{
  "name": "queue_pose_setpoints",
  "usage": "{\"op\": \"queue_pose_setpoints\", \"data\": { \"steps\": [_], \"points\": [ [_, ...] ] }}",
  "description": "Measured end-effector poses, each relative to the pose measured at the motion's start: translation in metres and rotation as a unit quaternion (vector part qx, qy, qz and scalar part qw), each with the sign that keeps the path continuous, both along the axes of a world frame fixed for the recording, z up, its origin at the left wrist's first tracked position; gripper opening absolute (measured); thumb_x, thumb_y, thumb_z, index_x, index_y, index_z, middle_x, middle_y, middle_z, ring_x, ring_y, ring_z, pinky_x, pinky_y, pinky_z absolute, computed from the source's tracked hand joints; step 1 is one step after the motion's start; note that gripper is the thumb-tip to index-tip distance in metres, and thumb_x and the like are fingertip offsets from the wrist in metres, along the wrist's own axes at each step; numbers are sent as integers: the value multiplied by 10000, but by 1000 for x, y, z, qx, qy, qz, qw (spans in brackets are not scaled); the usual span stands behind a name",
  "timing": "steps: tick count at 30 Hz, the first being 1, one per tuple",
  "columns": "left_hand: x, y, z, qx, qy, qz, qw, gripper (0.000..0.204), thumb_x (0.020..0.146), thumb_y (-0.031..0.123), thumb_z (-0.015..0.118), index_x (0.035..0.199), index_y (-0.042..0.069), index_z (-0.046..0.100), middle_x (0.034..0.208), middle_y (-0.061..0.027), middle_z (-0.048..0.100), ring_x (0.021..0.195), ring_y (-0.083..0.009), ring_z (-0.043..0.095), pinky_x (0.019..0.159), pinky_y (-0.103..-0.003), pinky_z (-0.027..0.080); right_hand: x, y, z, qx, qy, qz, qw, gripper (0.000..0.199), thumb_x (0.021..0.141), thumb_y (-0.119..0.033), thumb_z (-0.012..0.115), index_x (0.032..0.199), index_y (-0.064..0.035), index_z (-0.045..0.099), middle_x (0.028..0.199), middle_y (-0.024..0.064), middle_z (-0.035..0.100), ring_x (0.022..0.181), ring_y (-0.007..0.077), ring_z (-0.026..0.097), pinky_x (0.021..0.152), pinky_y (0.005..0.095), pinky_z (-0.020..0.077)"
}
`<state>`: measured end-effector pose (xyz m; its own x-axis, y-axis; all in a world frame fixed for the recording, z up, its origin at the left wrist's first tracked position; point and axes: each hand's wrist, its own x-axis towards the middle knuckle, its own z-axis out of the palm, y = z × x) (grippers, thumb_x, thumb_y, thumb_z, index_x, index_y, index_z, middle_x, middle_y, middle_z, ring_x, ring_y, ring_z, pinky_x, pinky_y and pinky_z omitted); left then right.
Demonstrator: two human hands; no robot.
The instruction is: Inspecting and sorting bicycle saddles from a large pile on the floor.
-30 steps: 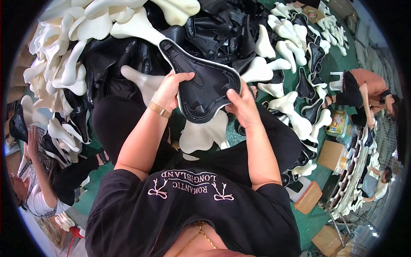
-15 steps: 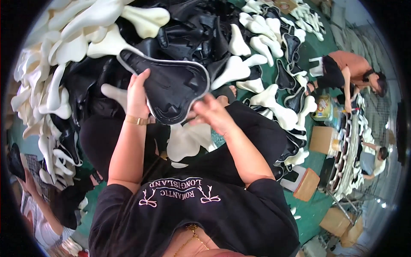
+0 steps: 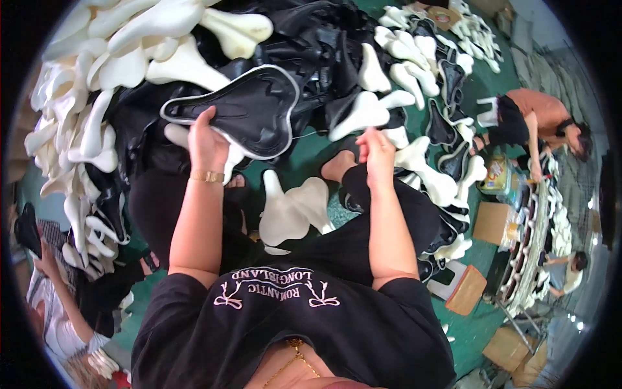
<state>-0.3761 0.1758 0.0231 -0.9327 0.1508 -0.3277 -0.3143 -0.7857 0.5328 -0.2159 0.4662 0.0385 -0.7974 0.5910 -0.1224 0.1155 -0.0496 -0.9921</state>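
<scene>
My left hand [image 3: 208, 144] grips a bicycle saddle [image 3: 249, 113] by its edge, thumb over its black hollow underside. A white rim runs round this saddle. My right hand [image 3: 377, 155] is off to the right, raised, its fingers pinched together. A thin pale strand [image 3: 306, 135] stretches from the saddle's right edge toward those fingers; its far end is hard to make out. Below, white saddle-shaped pieces [image 3: 283, 217] lie between my legs.
White saddle pieces [image 3: 155, 29] are heaped at the far left, beside a pile of black covers [image 3: 311, 45]. More saddles [image 3: 424, 168] lie to the right on the green floor. Co-workers [image 3: 538, 113] are at the right and lower left. Cardboard boxes [image 3: 492, 222] stand at right.
My right hand has moved from beside the saddle out to the right, and a thin strand now shows between them. The saddle has turned and shifted slightly left and away.
</scene>
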Motion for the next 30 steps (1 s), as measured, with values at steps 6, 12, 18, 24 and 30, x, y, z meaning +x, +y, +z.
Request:
{"op": "queue_pose_setpoints", "data": {
  "steps": [6,12,18,24,30],
  "points": [
    [2,-4,10,2,11,34,999,185,869,24,498,1048,-24,507,1085,-158,604,1015,-285,595,923,-399,476,12,2,-74,531,-398,206,719,350,866,-342,503,856,-49,695,893,190,689,840,338,676,724,447,527],
    [-5,-19,8,32,16,22,999,159,863,5,507,1022,0,495,1045,-145,610,981,-282,612,897,-405,499,9,-12,-61,603,-248,201,731,496,762,-132,612,1251,-140,529,1284,131,441,1287,321,349,991,592,297],
    [24,26,27,-39,16,-65,997,247,860,1,530,1107,-7,520,1029,-118,615,928,-247,627,859,-361,518,-19,-61,11,-226,-74,238,942,663,831,-285,704,1389,-106,393,1286,91,529,1170,237,508,945,377,444],
    [39,52,17,-145,27,-267,952,673,882,494,596,1299,34,334,1307,-185,460,1201,-263,495,968,-483,412,-28,-4,-15,-272,9,86,958,535,870,-321,658,1292,-42,485,1166,90,605,1054,230,588,927,372,464],
    [39,48,-12,-222,-20,-258,940,463,914,259,581,1260,3,411,1141,-170,572,1054,-269,595,879,-393,493,-55,40,-56,-308,67,-137,939,274,943,-333,517,997,-76,597,885,67,652,758,210,640,715,391,525]
  ]
}}
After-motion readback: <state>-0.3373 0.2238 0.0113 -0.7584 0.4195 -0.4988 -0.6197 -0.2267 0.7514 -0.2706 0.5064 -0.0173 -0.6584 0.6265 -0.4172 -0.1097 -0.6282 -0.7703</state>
